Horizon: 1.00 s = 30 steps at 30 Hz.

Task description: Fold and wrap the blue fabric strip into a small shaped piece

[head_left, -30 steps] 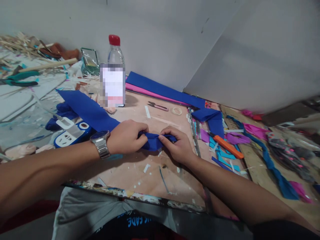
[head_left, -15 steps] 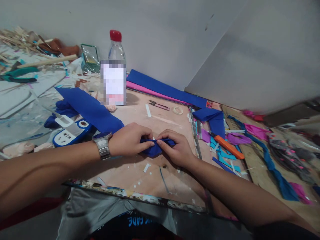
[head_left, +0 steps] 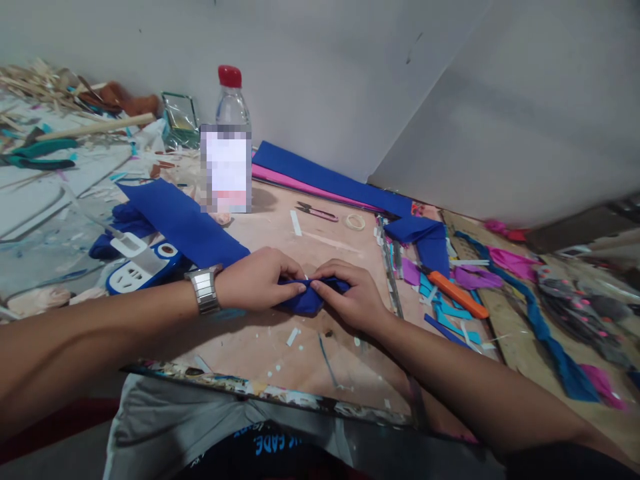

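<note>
Both hands meet over the wooden board, pinching a strip of blue fabric (head_left: 306, 304). My left hand (head_left: 265, 279), with a metal watch on its wrist, grips the fabric between thumb and bent fingers. From the other side my right hand (head_left: 353, 293) presses it between thumb and forefinger, close to the left fingertips. Folded cloth bulges below the thumbs, and a bit shows inside the right fingers. A long flat blue strip (head_left: 180, 223) runs from behind my left hand to the upper left; whether it joins the held piece is hidden.
A red-capped bottle (head_left: 231, 100) stands behind a phone with a blurred screen (head_left: 230, 173). Thread snips (head_left: 317, 212) and a tape roll (head_left: 355, 222) lie beyond my hands. A power strip (head_left: 137, 273) sits left, an orange utility knife (head_left: 457, 293) right among scraps. Green-handled pliers (head_left: 43, 153) are far left.
My fingers shift slightly on the blue fabric, and the left wrist turns a little, showing less of the watch face. The long strip's far end has moved slightly right.
</note>
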Motion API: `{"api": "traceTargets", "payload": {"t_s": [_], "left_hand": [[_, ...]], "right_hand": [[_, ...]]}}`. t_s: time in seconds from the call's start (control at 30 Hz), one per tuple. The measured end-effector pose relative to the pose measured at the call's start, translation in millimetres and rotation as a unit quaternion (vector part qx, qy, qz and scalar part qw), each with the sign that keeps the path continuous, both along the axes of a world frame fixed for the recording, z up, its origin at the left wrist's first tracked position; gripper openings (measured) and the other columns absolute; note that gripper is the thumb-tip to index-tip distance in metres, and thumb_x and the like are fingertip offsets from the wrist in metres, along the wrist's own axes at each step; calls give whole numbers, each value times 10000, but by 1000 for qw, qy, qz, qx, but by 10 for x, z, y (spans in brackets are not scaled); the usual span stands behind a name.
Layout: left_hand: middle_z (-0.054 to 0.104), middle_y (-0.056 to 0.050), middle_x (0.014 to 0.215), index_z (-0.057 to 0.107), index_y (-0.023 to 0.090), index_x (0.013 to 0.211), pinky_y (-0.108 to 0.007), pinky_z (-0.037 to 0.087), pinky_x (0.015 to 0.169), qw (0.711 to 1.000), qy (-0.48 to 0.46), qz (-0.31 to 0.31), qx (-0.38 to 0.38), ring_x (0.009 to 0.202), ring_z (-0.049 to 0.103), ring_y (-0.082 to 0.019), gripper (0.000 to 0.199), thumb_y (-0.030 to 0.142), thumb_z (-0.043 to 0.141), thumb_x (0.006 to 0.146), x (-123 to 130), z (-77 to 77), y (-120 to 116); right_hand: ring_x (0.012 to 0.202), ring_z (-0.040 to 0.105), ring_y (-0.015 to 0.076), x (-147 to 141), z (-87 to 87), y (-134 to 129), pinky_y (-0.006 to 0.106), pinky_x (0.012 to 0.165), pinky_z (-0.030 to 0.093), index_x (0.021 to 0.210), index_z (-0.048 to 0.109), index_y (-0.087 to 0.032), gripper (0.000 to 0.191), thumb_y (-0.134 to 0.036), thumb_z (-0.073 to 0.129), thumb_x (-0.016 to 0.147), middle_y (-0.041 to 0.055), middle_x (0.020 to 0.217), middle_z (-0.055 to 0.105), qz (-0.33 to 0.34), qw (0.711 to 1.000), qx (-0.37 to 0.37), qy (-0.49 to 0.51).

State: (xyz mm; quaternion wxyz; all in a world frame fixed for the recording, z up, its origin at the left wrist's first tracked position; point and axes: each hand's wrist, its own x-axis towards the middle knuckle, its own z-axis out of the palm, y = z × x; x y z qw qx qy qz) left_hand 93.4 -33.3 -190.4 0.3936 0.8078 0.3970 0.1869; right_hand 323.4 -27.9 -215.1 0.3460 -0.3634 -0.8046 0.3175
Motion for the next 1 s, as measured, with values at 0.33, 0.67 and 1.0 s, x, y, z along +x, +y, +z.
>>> {"api": "traceTargets", "payload": {"t_s": [0.33,0.67,1.0], "left_hand": [[766,-46,833,764,169,916,-278,394,644,992,78,37,91,710,650,-172,226,319,600,957,-18,4,6],[746,-84,885,762,191,1007,-445,437,935,956,135,60,252,927,669,-270,242,270,541,949,-36,-64,59],[769,-65,859,778,165,959,-316,458,760,989,74,33,127,797,683,-209,234,255,564,920,-14,11,7]], "right_hand": [[872,721,196,38,-49,28,323,823,567,934,783,-205,107,-289,735,889,48,935,784,-81,994,-63,41],[902,711,182,34,-108,66,308,821,536,1027,774,-199,178,-275,619,982,60,958,766,-12,1000,-23,0],[790,701,177,30,-91,40,297,731,527,959,780,-191,129,-287,699,929,50,870,770,-13,1000,-5,-23]]}}
